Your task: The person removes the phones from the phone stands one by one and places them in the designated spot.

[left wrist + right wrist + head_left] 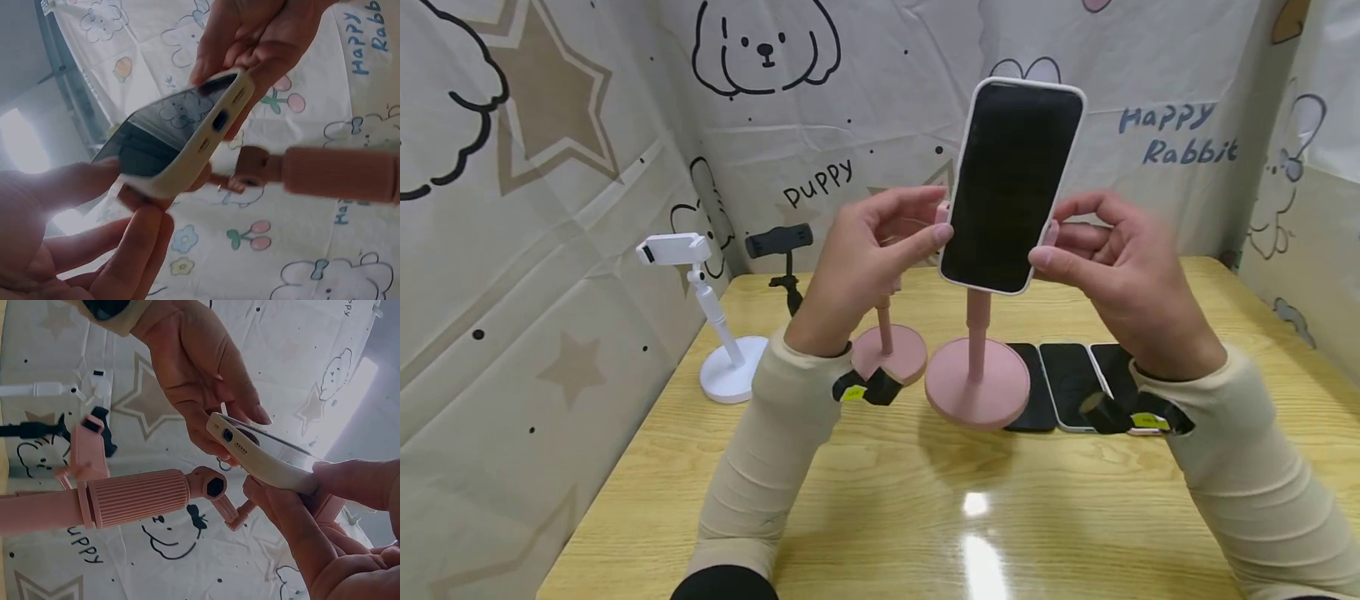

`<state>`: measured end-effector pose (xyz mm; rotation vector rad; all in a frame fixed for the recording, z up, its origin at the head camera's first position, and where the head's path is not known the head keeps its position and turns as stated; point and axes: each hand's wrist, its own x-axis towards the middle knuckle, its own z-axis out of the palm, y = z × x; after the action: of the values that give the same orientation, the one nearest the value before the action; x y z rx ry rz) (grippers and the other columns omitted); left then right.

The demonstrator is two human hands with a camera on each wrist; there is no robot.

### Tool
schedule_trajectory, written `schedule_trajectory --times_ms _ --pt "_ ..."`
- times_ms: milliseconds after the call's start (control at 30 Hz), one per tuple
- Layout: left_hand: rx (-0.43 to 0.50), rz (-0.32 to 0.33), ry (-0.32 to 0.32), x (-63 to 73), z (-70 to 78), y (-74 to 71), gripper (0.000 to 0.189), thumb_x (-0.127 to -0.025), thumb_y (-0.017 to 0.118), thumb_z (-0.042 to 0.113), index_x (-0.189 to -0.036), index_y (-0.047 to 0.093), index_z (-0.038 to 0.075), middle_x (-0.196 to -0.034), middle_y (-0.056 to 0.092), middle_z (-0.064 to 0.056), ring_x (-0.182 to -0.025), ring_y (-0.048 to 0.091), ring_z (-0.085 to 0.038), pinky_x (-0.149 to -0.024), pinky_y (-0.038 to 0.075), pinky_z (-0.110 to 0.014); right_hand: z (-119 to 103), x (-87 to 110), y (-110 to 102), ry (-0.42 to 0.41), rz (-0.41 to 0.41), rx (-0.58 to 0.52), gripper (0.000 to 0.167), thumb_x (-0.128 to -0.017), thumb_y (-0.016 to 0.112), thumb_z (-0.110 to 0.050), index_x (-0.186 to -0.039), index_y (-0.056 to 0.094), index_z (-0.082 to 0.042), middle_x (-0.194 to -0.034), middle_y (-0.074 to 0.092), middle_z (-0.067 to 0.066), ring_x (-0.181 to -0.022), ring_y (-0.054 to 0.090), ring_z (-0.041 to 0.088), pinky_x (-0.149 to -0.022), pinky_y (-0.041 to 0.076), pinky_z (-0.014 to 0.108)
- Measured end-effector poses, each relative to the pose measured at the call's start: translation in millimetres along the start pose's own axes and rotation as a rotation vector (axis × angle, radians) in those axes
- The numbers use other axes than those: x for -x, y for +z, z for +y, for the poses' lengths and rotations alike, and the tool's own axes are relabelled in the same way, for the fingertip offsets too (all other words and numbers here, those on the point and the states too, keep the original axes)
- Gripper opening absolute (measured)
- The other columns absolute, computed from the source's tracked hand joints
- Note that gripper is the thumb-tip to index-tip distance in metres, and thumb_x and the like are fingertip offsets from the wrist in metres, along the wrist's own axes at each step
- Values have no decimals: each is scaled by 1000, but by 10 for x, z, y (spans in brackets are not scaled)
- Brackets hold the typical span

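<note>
Pink plastic is forming the stand [976, 371] at the middle of the bench [895, 500], and a phone [1011, 185] in a pale case is being held upright at the stand's top, screen toward the person. The phone's left edge is being pinched by the left hand [868, 258] between thumb and fingers, and its right edge by the right hand [1112, 267], so both hands are closed on the phone, seemingly so that it is being kept level with the clamp behind it. Whether the clamp is already gripping cannot be told. A second pink stand [889, 346] is being partly hidden behind the left wrist; a white stand [715, 333] and a black stand [782, 258] are standing further left. Three spare phones [1071, 383] are lying flat just right of the pink base.
</note>
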<state>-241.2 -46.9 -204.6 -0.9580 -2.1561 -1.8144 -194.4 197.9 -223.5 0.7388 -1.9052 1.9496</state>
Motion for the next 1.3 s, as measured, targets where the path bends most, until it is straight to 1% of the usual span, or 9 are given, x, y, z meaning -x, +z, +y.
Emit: schedule_trajectory --times_ms 33,133,233,400,467,633,867,1067,1300 --pt "-23 -10 -14 22 -4 -33 39 -86 74 21 -123 65 13 -106 69 0 -95 66 -14 -81 53 -32 7 21 19 5 -15 5 35 -85 68 6 -115 50 2 -98 66 19 -93 68 26 -83 54 31" --pt "-78 -47 -47 91 -7 -133 36 -84 76 24 -118 69 14 -102 70 1 -88 67 -16 -73 55 -37 31 71 74 29 -60 24 36 -85 68 5 -115 49 1 -101 67 18 -94 68 26 -83 54 30" --pt "-123 -86 -61 160 -5 -218 33 -83 78 25 -113 70 14 -99 70 0 -84 67 -18 -72 55 -38 58 105 122 47 -107 29 35 -86 68 5 -115 48 1 -103 68 18 -94 68 26 -83 54 30" --pt "-203 -153 -92 278 -10 -324 31 -82 78 28 -108 69 14 -97 70 1 -87 67 -16 -80 54 -33 103 165 183 83 -164 86 35 -85 69 4 -113 48 0 -99 69 16 -92 69 24 -81 55 31" --pt "-218 -179 -93 316 -15 -358 31 -82 78 28 -107 68 13 -96 69 1 -86 66 -16 -81 54 -32 117 185 203 90 -184 125 35 -85 70 3 -112 48 -1 -100 70 15 -92 69 24 -80 56 31" --pt "-222 -229 -69 382 -43 -426 29 -82 79 24 -104 67 11 -92 68 -3 -83 66 -17 -78 55 -33 154 205 248 79 -240 166 34 -84 70 5 -111 48 1 -104 71 15 -98 69 25 -80 56 33" --pt "-239 -261 -56 429 -102 -491 26 -82 79 22 -101 67 10 -92 66 -3 -82 64 -17 -79 54 -36 223 201 289 96 -289 187 36 -84 70 6 -112 48 2 -106 71 14 -99 68 25 -81 55 33" --pt "-244 -271 -74 448 -132 -518 24 -81 79 20 -98 67 10 -92 67 -2 -83 65 -16 -80 55 -32 295 179 299 116 -328 191 37 -84 70 5 -113 48 1 -108 70 14 -98 69 26 -80 56 34" --pt "-272 -286 -66 454 -133 -533 22 -81 79 18 -98 66 11 -91 67 -1 -82 65 -15 -79 55 -30 340 152 305 117 -346 180 36 -85 69 5 -113 47 2 -108 70 14 -99 69 26 -81 56 34"
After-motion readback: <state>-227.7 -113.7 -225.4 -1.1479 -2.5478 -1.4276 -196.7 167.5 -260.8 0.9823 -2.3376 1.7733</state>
